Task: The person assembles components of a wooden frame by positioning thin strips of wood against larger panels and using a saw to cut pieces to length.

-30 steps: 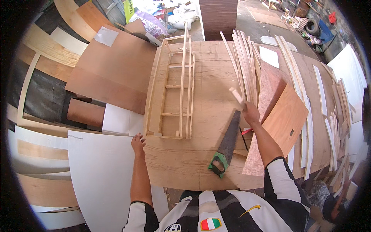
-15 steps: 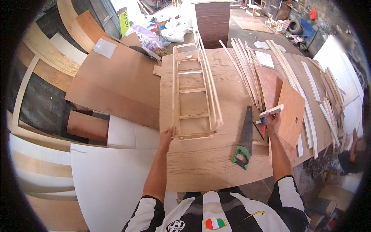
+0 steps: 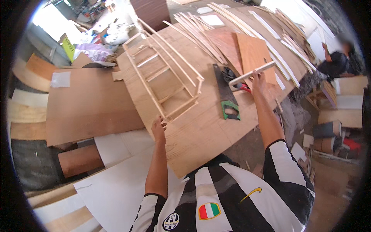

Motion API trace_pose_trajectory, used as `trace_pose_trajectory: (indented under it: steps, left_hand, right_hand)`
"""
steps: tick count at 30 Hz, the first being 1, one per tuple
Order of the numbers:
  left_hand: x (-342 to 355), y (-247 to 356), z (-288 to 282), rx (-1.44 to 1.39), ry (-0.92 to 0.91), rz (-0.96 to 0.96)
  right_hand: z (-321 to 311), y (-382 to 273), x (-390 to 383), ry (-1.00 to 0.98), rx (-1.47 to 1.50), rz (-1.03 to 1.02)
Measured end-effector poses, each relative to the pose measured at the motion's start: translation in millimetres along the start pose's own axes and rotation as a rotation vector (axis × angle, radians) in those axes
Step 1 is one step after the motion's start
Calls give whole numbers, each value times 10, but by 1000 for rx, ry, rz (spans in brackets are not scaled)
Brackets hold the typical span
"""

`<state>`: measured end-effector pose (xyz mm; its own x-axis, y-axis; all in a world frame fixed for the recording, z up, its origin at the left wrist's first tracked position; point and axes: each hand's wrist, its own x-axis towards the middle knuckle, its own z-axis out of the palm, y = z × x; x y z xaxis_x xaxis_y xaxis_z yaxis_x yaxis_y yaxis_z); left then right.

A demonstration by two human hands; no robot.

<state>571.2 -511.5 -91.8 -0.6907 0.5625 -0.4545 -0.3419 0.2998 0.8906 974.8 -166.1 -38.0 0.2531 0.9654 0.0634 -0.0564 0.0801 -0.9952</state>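
A long wooden frame (image 3: 154, 79) with several crosspieces lies on the plywood tabletop (image 3: 197, 143). By its near left corner is my left hand (image 3: 159, 127), fingers apart and holding nothing. My right hand (image 3: 259, 82) grips a short pale wood strip (image 3: 240, 79), raised over the right part of the table. Left of that strip lies a handsaw (image 3: 228, 96) with a green handle. Partly hidden under the strip is a red-handled tool (image 3: 244, 88), its kind unclear, next to a crumpled black bag (image 3: 229, 73).
Loose wood strips (image 3: 193, 36) and an orange-brown board (image 3: 251, 54) cover the far right of the table. Large brown sheets (image 3: 92, 104) and a white sheet (image 3: 119, 185) stand at left. Another person (image 3: 340, 58) is at the right, beyond the table.
The view has swung to the right, so the table appears tilted. My left hand has let go of the frame's corner. My right hand still holds the wood strip, now showing more lengthwise.
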Motion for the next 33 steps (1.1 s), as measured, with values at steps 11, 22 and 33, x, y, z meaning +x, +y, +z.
trace_pose_trajectory:
  steps: [11,22,33]
  left_hand:
    - [-767,-1198,379,189,-176,-244]
    - [-1050,-709,1955,410,-777,-116]
    - [-1560,-266,2027,124,-917,-133]
  right_hand:
    - [-478,165,-538,33,5,-198]
    - [-819,210,-784,189,557,646]
    - [-340,-140,-1110,-90,713,739]
